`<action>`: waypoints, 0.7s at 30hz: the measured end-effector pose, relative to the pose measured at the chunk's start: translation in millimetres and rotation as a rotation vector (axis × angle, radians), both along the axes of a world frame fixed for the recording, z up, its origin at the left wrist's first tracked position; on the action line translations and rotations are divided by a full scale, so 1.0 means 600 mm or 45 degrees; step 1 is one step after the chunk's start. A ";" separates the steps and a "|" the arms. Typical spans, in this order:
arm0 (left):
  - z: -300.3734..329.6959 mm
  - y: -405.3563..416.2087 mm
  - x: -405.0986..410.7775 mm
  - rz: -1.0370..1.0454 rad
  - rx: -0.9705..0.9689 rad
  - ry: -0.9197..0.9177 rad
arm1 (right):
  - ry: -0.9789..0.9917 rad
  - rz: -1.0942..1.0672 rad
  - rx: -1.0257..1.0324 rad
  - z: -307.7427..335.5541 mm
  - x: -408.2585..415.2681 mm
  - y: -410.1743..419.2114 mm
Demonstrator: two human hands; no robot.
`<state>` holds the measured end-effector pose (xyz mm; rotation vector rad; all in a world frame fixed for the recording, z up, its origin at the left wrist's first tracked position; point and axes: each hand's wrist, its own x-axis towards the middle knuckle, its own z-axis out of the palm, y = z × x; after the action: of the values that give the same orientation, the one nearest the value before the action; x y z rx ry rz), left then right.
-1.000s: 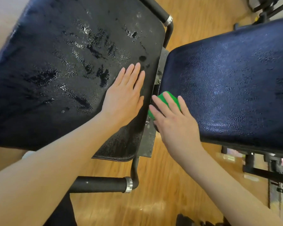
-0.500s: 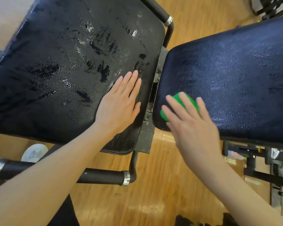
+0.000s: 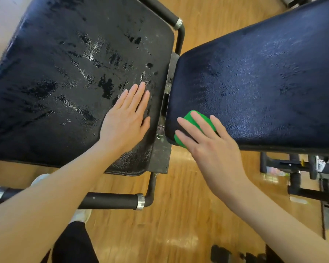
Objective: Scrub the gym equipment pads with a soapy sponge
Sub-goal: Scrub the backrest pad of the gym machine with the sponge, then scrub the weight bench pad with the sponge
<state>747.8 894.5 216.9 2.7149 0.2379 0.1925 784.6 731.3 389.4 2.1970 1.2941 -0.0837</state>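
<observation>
- Since half a second before, the right hand [image 3: 213,149] had slid the green sponge [image 3: 195,123] a little back toward the near corner of the pad, while the left hand [image 3: 124,124] had hardly shifted.
- Right hand's fingers lay nearly straight and spread over the sponge, pressing it down on the dark blue pad [image 3: 264,82] at about 7 o'clock of that pad, close to its rounded corner; whether the thumb curled under could not be told.
- Left hand rested flat, fingers straight and close together, holding nothing, on the black seat pad [image 3: 65,82] at about 4 o'clock of its surface.
- Wet streaks glistened on the black seat pad from 10 to 3 o'clock of the left hand.
- A grey metal bracket [image 3: 160,160] showed between the two pads.
- A black handle [image 3: 112,201] with a silver ring lay at 6 o'clock of the seat pad, above the wooden floor [image 3: 179,215].
</observation>
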 end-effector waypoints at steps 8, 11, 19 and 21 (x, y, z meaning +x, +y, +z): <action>0.049 0.015 -0.039 -0.124 -0.088 0.187 | -0.002 -0.157 0.069 0.088 -0.014 -0.027; 0.097 0.011 -0.070 -0.171 -0.105 0.136 | 0.004 -0.272 0.136 0.125 -0.031 -0.044; 0.241 -0.015 -0.111 -0.439 -0.016 0.053 | -0.026 -0.531 0.514 0.206 -0.098 -0.088; 0.278 -0.036 -0.114 -0.568 0.015 0.042 | -0.037 -0.621 0.579 0.211 -0.117 -0.106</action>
<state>679.6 872.6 383.5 2.7018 -0.3601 0.0195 714.3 668.0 516.0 2.8536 0.7852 0.0612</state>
